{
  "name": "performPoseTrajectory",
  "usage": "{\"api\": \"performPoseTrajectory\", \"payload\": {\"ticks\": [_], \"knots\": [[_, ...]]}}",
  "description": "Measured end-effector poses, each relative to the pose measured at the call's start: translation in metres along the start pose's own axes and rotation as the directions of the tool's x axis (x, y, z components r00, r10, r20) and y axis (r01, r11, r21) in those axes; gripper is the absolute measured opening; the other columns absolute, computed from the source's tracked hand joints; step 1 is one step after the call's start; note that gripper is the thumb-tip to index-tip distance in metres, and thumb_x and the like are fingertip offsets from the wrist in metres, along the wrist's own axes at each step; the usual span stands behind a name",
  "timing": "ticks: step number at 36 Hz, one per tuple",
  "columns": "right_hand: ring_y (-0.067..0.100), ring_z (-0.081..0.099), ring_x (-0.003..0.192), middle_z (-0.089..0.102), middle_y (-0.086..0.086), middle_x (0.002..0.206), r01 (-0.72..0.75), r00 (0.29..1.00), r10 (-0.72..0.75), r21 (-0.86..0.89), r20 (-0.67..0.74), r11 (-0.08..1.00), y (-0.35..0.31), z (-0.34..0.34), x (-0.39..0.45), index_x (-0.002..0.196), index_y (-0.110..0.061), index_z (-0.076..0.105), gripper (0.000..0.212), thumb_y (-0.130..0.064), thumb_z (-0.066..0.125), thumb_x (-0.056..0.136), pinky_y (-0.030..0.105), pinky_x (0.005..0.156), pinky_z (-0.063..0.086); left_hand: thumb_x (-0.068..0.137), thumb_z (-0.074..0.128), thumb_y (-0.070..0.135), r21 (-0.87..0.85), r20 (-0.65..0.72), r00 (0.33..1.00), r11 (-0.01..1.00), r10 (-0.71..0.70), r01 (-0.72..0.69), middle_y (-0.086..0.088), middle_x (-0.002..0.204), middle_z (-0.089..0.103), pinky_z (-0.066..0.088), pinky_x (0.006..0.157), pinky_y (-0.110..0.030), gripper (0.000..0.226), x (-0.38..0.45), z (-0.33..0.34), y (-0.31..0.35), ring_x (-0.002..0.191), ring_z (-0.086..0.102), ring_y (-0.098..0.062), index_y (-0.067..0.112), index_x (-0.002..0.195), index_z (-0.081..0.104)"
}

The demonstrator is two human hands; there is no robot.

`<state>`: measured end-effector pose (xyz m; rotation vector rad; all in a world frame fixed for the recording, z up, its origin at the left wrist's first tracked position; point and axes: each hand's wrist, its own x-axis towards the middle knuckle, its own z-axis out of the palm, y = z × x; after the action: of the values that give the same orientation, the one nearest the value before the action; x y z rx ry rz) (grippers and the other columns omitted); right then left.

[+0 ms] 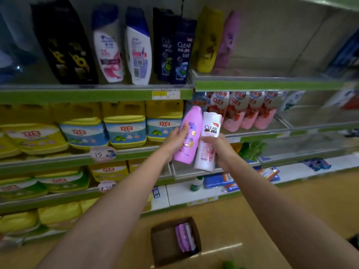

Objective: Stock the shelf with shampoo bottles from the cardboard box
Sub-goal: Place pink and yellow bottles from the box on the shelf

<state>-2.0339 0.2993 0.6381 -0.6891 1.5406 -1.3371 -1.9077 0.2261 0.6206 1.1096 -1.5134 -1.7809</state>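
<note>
Shampoo bottles stand upright, side by side: pink bottle (186, 135) gripped by left hand (175, 141), white bottle (208, 140) by right hand (219, 150), both below the open shelf (272, 85) gap up right.

Upper right shelf (268, 85) open beyond purple bottle (227, 41), left side packed

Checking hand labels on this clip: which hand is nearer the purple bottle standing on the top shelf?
Right. The right hand sits almost directly below the purple bottle; the left hand is below too, but further left.
</note>
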Motion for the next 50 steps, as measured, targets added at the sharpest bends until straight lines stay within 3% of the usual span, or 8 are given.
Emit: {"api": "performPoseTrajectory", "payload": {"ticks": [8, 15, 20, 26, 32, 36, 43, 50], "knots": [[0.015, 0.065, 0.05, 0.068, 0.002, 0.058, -0.045, 0.998, 0.05, 0.169, -0.024, 0.985, -0.051, 0.011, -0.007, 0.087, -0.013, 0.053, 0.015, -0.023, 0.043, 0.094, 0.032, 0.061, 0.051, 0.093, 0.016, 0.061, -0.131, 0.081, 0.995, 0.99, 0.055, -0.044, -0.008, 0.093, 0.067, 0.053, 0.082, -0.044, 0.064, -0.014, -0.007, 0.053, 0.081, 0.065, -0.021, 0.016, 0.113, 0.056], [0.022, 0.056, 0.063, 0.057, 0.009, 0.076, 0.003, 1.0, -0.002, 0.091, -0.014, 0.996, -0.073, 0.022, -0.016, 0.103, -0.009, 0.044, 0.013, -0.012, 0.042, 0.09, 0.032, 0.065, 0.049, 0.097, 0.019, 0.055, -0.071, 0.146, 0.981, 0.99, 0.13, -0.12, -0.007, 0.085, 0.068, 0.053, 0.08, -0.04, 0.055, -0.024, -0.009, 0.088, 0.077, 0.066, -0.02, 0.019, 0.093, 0.06], [0.022, 0.056, 0.064, 0.055, 0.008, 0.074, 0.041, 0.999, -0.04, 0.061, -0.02, 0.997, -0.086, 0.021, -0.023, 0.089, -0.009, 0.044, 0.012, 0.001, 0.038, 0.086, 0.03, 0.061, 0.047, 0.095, 0.033, 0.053, -0.031, 0.156, 0.973, 0.986, 0.169, -0.166, -0.013, 0.098, 0.067, 0.052, 0.086, -0.045, 0.044, -0.024, -0.007, 0.101, 0.085, 0.065, -0.026, 0.016, 0.099, 0.057], [0.034, 0.059, 0.079, 0.06, 0.016, 0.085, 0.141, 0.99, -0.141, 0.018, 0.021, 0.99, -0.105, 0.02, -0.021, 0.092, -0.009, 0.051, 0.028, 0.006, 0.045, 0.069, 0.055, 0.089, 0.049, 0.086, 0.066, 0.028, 0.008, 0.066, 0.978, 0.98, 0.199, -0.2, -0.008, 0.096, 0.065, 0.054, 0.071, -0.034, 0.036, -0.019, -0.004, 0.115, 0.077, 0.062, -0.018, 0.011, 0.115, 0.052], [0.03, 0.063, 0.073, 0.064, 0.017, 0.091, 0.161, 0.985, -0.162, 0.031, 0.056, 0.986, -0.12, 0.018, -0.012, 0.106, -0.008, 0.053, 0.037, 0.005, 0.044, 0.072, 0.038, 0.069, 0.055, 0.082, 0.069, 0.011, 0.033, 0.031, 0.97, 0.969, 0.242, -0.243, -0.01, 0.096, 0.064, 0.053, 0.076, -0.035, 0.03, -0.015, -0.005, 0.134, 0.08, 0.061, -0.02, 0.009, 0.107, 0.053], [0.026, 0.065, 0.063, 0.067, 0.014, 0.081, 0.205, 0.974, -0.204, -0.006, 0.097, 0.979, -0.135, 0.019, -0.005, 0.098, -0.009, 0.057, 0.028, 0.006, 0.047, 0.076, 0.033, 0.061, 0.056, 0.081, 0.07, 0.01, 0.064, -0.014, 0.958, 0.957, 0.286, -0.284, -0.009, 0.099, 0.065, 0.051, 0.085, -0.039, 0.026, -0.013, -0.008, 0.145, 0.087, 0.062, -0.022, 0.015, 0.101, 0.054], [0.035, 0.066, 0.08, 0.069, 0.021, 0.096, 0.311, 0.942, -0.296, -0.073, 0.16, 0.948, -0.149, 0.025, 0.007, 0.11, 0.001, 0.059, 0.044, 0.003, 0.062, 0.066, 0.047, 0.081, 0.055, 0.08, 0.07, 0.007, 0.068, -0.1, 0.934, 0.939, 0.342, -0.337, -0.006, 0.099, 0.063, 0.051, 0.078, -0.031, 0.036, -0.011, -0.017, 0.156, 0.082, 0.06, -0.016, 0.011, 0.111, 0.051], [0.019, 0.068, 0.064, 0.071, 0.008, 0.082, 0.369, 0.912, -0.345, -0.078, 0.224, 0.926, -0.152, 0.034, 0.021, 0.102, -0.005, 0.061, 0.029, 0.009, 0.061, 0.077, 0.029, 0.06, 0.055, 0.08, 0.07, 0.008, 0.064, -0.179, 0.921, 0.939, 0.345, -0.339, -0.004, 0.103, 0.062, 0.05, 0.072, -0.027, 0.039, -0.014, -0.028, 0.158, 0.085, 0.06, -0.015, 0.014, 0.112, 0.049]]}}
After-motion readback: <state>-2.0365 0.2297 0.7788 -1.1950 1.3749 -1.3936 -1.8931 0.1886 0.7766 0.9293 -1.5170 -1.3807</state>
